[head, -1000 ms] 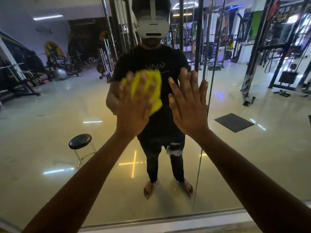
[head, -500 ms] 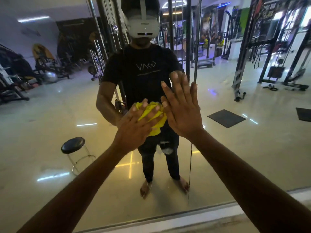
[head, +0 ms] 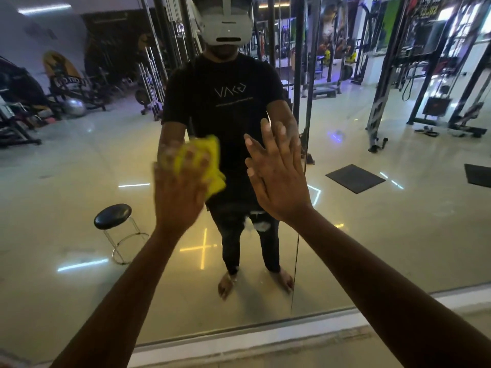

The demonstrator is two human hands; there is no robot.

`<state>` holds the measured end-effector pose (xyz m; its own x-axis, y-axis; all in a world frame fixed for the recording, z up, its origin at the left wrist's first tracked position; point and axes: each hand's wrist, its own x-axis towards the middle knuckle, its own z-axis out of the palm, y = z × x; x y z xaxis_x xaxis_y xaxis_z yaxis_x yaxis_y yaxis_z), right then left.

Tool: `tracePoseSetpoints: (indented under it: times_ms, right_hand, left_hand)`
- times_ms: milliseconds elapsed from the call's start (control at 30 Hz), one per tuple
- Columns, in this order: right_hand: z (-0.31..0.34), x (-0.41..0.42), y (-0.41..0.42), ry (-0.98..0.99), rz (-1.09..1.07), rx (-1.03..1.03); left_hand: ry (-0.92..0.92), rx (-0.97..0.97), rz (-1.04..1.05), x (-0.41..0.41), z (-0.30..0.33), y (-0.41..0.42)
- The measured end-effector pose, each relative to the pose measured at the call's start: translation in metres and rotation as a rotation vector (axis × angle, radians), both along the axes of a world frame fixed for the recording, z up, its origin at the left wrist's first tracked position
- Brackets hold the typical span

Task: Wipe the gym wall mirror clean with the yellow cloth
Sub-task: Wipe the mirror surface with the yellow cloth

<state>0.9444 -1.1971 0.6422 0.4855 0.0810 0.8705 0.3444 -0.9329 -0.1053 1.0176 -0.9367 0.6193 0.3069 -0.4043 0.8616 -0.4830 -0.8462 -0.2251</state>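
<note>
A black-topped round stool (head: pixel 113 217) on a chrome frame shows in the reflection at far left, standing on the glossy gym floor, with weight machines and a silver exercise ball (head: pixel 73 107) reflected well beyond it. Nearer the middle, the left hand (head: pixel 180 193) lies flat against the gym wall mirror (head: pixel 79 160), fingers spread and blurred, pressing the yellow cloth (head: pixel 210 166) to the glass; the cloth is bunched under the fingers and spills out past them on the right. Behind the cloth stands the person's own reflection in a dark T-shirt, dark torn trousers and bare feet, a white headset over the face. Just to the right of the cloth, and apart from it, the right hand (head: pixel 277 181) is laid open-palmed on the mirror, fingers straight and together, holding nothing. A thin vertical seam (head: pixel 299 235) in the glass runs down beside that hand. Farther right, a dark floor mat (head: pixel 354 178) and the black uprights of a cable machine (head: pixel 425 83) appear in reflection. A pale ledge (head: pixel 239 346) runs along the mirror's foot.
</note>
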Motion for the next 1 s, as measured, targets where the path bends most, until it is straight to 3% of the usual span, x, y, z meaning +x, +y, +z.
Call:
tracePoseSetpoints:
  times_ms: [67, 100, 133, 233, 300, 333, 433, 467, 633, 700, 833, 867, 1000]
  right_hand:
    - [-0.001, 0.002, 0.008, 0.011, 0.01, 0.012]
    - [0.0, 0.004, 0.012, 0.009, 0.01, 0.015]
    - [0.002, 0.007, 0.017, 0.003, 0.004, 0.014]
    - [0.007, 0.014, 0.025, -0.013, -0.038, 0.009]
    - [0.006, 0.017, 0.027, -0.024, -0.066, 0.0]
    - [0.005, 0.017, 0.027, -0.028, -0.077, -0.003]
    - [0.003, 0.018, 0.028, -0.025, -0.098, -0.017]
    - [0.003, 0.018, 0.028, -0.021, -0.102, -0.019]
    - [-0.001, 0.01, 0.014, 0.006, -0.162, 0.008]
    - [0.0, 0.004, 0.0, 0.019, -0.196, 0.024]
    - [0.016, -0.005, -0.034, -0.017, -0.229, 0.071]
    - [0.021, -0.007, -0.041, -0.026, -0.239, 0.083]
    - [0.027, -0.016, -0.075, -0.059, -0.206, 0.059]
  left_hand:
    - [0.059, -0.47, 0.113, 0.0, 0.021, 0.0]
    - [0.085, -0.537, 0.105, -0.001, 0.023, -0.005]
    - [0.096, -0.461, 0.07, -0.002, 0.016, -0.01]
    - [0.11, 0.048, -0.077, -0.01, -0.019, -0.004]
    - [0.056, 0.209, -0.07, -0.004, -0.015, 0.016]
    - [0.041, 0.172, -0.047, -0.001, -0.005, 0.021]
    - [0.089, -0.242, 0.023, -0.004, 0.023, 0.016]
    - [0.116, -0.294, 0.02, -0.006, 0.023, 0.01]
    - [0.116, 0.188, -0.1, -0.013, 0.014, -0.003]
    - [0.078, 0.134, -0.084, -0.009, 0.043, -0.017]
    - [0.036, -0.205, 0.001, -0.011, 0.083, -0.07]
    - [0.044, -0.187, -0.015, -0.014, 0.078, -0.082]
    - [0.014, 0.373, -0.115, -0.019, 0.016, -0.106]
